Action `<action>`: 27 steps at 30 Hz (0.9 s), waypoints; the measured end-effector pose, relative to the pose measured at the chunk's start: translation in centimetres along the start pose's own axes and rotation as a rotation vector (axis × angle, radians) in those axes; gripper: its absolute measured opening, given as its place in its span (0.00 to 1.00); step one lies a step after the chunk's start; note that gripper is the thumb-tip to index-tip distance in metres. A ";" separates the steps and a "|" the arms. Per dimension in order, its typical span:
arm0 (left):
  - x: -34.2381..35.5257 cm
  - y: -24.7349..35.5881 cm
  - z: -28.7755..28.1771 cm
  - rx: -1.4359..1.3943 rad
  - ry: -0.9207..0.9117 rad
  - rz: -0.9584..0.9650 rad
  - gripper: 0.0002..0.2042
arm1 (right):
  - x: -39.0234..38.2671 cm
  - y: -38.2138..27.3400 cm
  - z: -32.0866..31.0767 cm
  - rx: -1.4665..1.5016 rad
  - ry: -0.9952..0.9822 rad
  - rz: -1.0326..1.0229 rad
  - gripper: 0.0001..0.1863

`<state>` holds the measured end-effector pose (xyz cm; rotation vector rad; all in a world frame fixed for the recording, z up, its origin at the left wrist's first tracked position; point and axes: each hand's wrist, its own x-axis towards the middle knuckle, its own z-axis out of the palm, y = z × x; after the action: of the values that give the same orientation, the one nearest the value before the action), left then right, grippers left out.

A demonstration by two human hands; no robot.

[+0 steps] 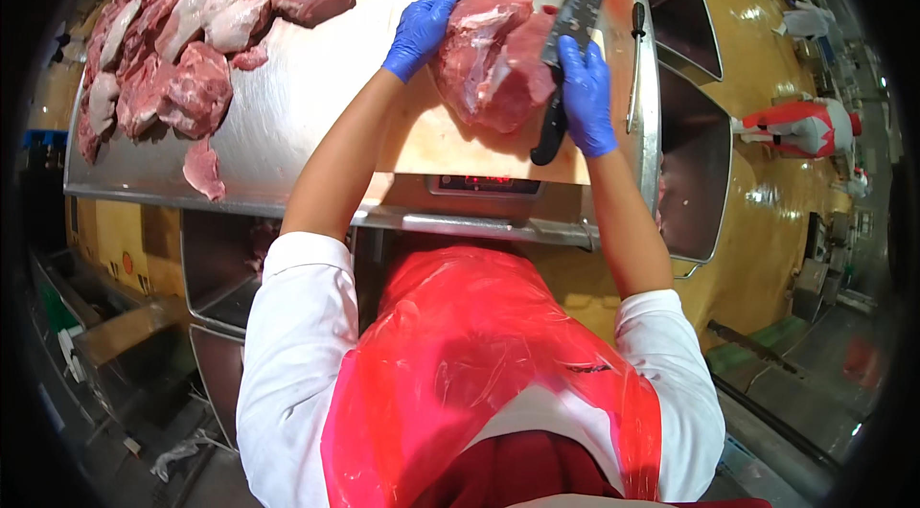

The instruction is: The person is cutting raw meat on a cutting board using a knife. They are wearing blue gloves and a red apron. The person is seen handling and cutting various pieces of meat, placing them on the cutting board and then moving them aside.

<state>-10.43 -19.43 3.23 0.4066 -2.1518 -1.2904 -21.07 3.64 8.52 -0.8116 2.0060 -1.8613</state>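
Observation:
A large piece of raw red meat [498,62] rests on a pale cutting board [431,149]. My left hand [422,32], in a blue glove, holds its left side; part of the fingers is hidden against the meat. At the right of the piece, my gloved right hand [587,98] is closed on a large knife [581,2]. Its broad, spotted blade points away from me and slightly right. The black handle's end sticks out toward me, beside the meat.
Several raw meat pieces [235,5] lie piled at the left of the metal table [307,96]. A thin black-handled rod [634,57] lies by the right edge. Metal bins [695,158] stand beyond it. A red-lit display [484,185] sits below the board. Another person [800,127] is far right.

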 end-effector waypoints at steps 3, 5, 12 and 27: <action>-3.8 3.2 -1.6 -0.138 0.259 -0.054 0.14 | -3.6 -1.0 -4.5 -0.247 -0.028 -0.134 0.12; -5.6 6.0 -6.0 0.310 0.403 0.250 0.12 | -6.6 -0.4 -7.5 -0.339 -0.032 -0.137 0.10; -3.1 13.2 -11.6 0.049 0.377 0.302 0.17 | -9.5 -0.9 -11.3 -0.012 -0.039 0.265 0.14; -0.8 10.6 -13.0 -0.272 0.329 -0.120 0.18 | -4.7 1.8 -15.8 0.034 0.162 0.198 0.14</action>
<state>-1.21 -22.89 16.88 0.5951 -1.6766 -1.4459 -26.53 19.29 7.95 -0.4465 2.0584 -1.8926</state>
